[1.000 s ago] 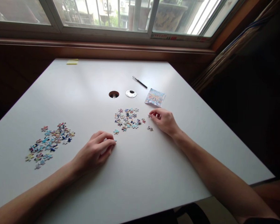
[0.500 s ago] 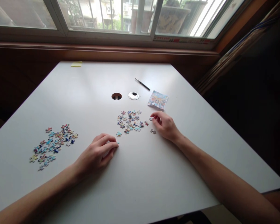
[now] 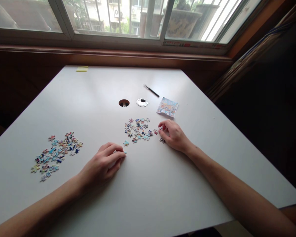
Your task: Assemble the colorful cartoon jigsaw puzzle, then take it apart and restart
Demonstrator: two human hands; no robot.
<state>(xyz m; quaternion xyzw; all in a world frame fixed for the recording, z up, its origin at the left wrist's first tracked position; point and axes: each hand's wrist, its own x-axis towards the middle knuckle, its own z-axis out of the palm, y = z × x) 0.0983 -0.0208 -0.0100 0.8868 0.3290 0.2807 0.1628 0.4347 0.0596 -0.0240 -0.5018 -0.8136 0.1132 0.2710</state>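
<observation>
One white tabletop (image 3: 143, 184) stands beneath a grey-framed window (image 3: 118, 40). The left hand (image 3: 106, 161) pinches a mostly hidden pale-blue jigsaw piece (image 3: 125, 152); whether the curled right hand (image 3: 173, 134) grips anything cannot be told.

Daylight from window (image 3: 138, 23), partly blown out; sheen on far counter (image 3: 106, 85); right side near-black; wide-angle stretch at edges.

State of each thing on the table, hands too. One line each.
Left hand: curled, light-blue piece at fingertips
Right hand: curled by a small piece, grip unclear
Left puzzle pile: jumbled
Middle puzzle pile: jumbled
Table hole: uncovered
Metal cover: off the hole
Pen: lying flat
Picture sheet: picture up
</observation>
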